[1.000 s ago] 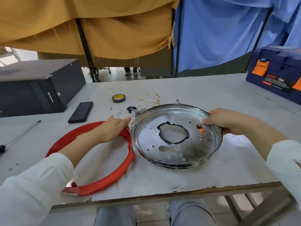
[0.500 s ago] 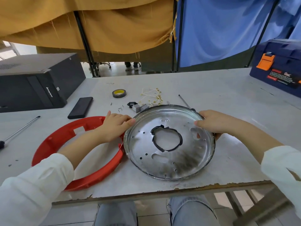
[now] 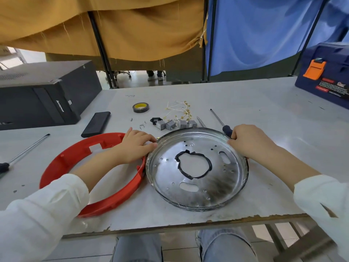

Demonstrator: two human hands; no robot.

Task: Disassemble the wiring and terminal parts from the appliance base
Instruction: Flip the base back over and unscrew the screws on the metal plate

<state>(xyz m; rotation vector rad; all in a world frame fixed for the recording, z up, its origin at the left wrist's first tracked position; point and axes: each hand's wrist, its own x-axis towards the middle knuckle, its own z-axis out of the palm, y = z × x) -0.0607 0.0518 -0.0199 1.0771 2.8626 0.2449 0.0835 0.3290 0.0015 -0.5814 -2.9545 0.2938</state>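
The round metal appliance base (image 3: 196, 188) lies flat near the table's front edge, with a black-rimmed hole in its middle. My left hand (image 3: 135, 148) holds its left rim with curled fingers, lying over the red plastic ring (image 3: 62, 159). My right hand (image 3: 249, 143) grips the right rim. Behind the base lie grey terminal blocks (image 3: 175, 124), a black socket part (image 3: 154, 120), small screws (image 3: 142, 126) and a bundle of pale wires with brass lugs (image 3: 179, 109).
A screwdriver (image 3: 221, 121) lies just beyond my right hand, another (image 3: 24, 151) at the far left. A tape roll (image 3: 140, 107), a black phone (image 3: 96, 123), a black computer case (image 3: 43, 93) and a blue toolbox (image 3: 324, 72) stand around the table (image 3: 283, 114).
The metal base was tilted up a second ago and now lies flat on the table. Both hands stayed on its rim; the orange part seen through a hole is gone from view.
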